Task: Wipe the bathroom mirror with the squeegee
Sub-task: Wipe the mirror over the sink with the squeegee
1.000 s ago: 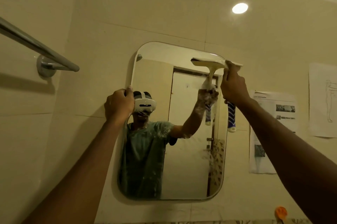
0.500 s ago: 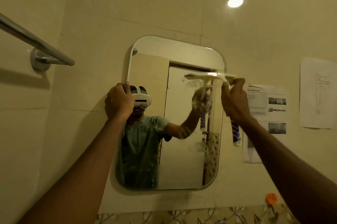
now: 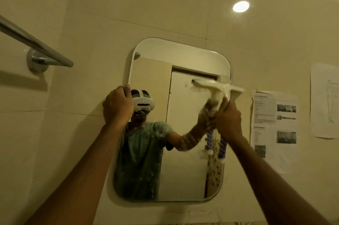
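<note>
Only one view is given, taken from a wide-angle camera worn on the head, which is faced toward the tiled wall (image 3: 146, 4) from close by, with the mirror (image 3: 183, 56) framed centrally and the headset (image 3: 143, 102) seen reflected in it.

Arms raised; left hand (image 3: 117, 107) grips mirror (image 3: 180, 56); right hand (image 3: 229, 121) grips squeegee (image 3: 218, 87).

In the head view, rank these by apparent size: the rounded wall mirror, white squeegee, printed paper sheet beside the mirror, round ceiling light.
1. rounded wall mirror
2. printed paper sheet
3. white squeegee, partly hidden by the right hand
4. round ceiling light
</note>
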Available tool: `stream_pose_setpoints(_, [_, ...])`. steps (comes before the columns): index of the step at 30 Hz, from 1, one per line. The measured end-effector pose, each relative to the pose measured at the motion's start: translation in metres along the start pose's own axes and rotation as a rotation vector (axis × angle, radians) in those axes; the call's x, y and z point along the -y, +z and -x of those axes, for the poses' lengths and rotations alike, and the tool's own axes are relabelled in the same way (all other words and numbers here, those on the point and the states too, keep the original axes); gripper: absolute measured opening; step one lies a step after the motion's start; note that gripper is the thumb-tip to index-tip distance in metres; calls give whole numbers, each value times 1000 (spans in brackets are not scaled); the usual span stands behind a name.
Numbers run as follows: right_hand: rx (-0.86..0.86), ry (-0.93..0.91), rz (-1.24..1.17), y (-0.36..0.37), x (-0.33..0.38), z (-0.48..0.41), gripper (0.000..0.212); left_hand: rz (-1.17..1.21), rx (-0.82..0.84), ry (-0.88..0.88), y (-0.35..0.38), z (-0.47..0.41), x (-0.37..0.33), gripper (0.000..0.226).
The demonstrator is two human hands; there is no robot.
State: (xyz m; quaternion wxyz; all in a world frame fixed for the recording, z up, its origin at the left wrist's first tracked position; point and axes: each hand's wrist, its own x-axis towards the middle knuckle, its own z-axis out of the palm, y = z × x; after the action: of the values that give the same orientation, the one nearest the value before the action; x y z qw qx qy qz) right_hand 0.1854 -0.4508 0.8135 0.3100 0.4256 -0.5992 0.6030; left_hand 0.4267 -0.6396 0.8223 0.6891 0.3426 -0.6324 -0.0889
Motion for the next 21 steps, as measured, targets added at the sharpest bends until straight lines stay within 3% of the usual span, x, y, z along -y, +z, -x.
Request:
stream_pose_setpoints(4, [-30,18,99,-4,-7,14,33,9,-30,-6,-1,3,-3,47])
stream_pose_setpoints(12, [-57,-46,236,-26,38,-78,43,-9,-32,1,-4,5,-3,48])
stream_pose_setpoints(21, [-19,50,44,1,-30,42,22,39,-42,-58,-3,4,2,48])
